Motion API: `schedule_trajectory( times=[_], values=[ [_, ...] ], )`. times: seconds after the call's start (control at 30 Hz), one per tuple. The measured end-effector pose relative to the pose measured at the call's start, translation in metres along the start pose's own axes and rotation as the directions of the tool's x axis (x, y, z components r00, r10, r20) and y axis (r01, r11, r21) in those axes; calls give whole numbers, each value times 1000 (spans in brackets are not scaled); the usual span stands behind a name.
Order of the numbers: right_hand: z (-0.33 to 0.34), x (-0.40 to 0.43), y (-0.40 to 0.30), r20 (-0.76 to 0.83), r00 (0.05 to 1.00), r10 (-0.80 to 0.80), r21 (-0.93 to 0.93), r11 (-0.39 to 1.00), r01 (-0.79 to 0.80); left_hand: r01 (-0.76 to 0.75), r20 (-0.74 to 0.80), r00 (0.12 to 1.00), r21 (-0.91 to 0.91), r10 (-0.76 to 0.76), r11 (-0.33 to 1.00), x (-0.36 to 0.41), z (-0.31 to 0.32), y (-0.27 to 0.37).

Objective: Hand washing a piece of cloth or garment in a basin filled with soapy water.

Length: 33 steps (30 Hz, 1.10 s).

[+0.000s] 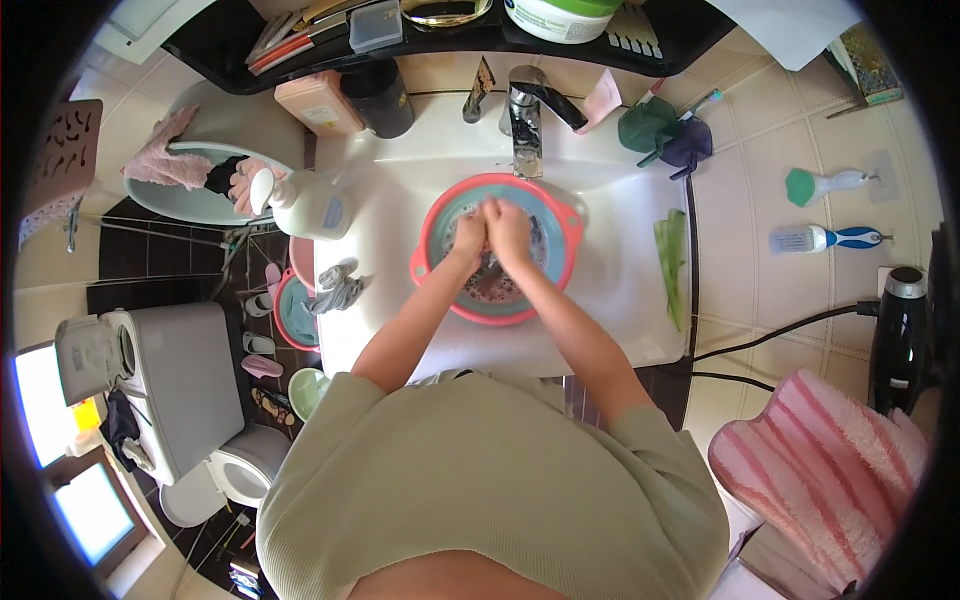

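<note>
A round plastic basin with a coral-pink rim (442, 300) stands in the white washbasin, under the chrome faucet (525, 127). Sudsy, dark-tinted water fills its blue inside. Over the water, my left hand (471, 234) and my right hand (507, 229) are pressed together, fingers curled. Wet dark cloth (491, 274) shows just below them and seems to be gripped between them; the fingers hide the part held. A crumpled grey cloth (335, 289) lies on the washbasin's left edge.
A white pump bottle (311, 204) stands on the left rim, near a grey bucket (225, 210) with cloths. Green leaf pieces (671, 266) lie at the washbasin's right side. A black shelf (442, 39) with jars and brushes spans the top. A striped pink towel (817, 472) hangs at lower right.
</note>
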State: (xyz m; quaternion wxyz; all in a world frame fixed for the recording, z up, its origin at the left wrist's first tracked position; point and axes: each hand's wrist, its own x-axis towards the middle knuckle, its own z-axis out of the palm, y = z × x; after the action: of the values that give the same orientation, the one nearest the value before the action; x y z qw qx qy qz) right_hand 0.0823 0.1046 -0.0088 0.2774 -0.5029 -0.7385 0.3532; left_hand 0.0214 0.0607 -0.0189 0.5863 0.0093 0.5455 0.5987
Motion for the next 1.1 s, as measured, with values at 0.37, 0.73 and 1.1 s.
schedule_trajectory(
  times=[0.37,0.73,1.1],
  values=[
    [-2,-5,-11,25,999,-26,-40,999,27,135,187,974,-31,-127,990,11,-9,13],
    [-31,-5,71,530,799,285,232,857,-460,-15,158,984,525,-80,851,-9,-19,12],
    [-22,-13,76,597,798,82,323,886,-333,18,255,953,486,-161,874,7,-40,0]
  ],
)
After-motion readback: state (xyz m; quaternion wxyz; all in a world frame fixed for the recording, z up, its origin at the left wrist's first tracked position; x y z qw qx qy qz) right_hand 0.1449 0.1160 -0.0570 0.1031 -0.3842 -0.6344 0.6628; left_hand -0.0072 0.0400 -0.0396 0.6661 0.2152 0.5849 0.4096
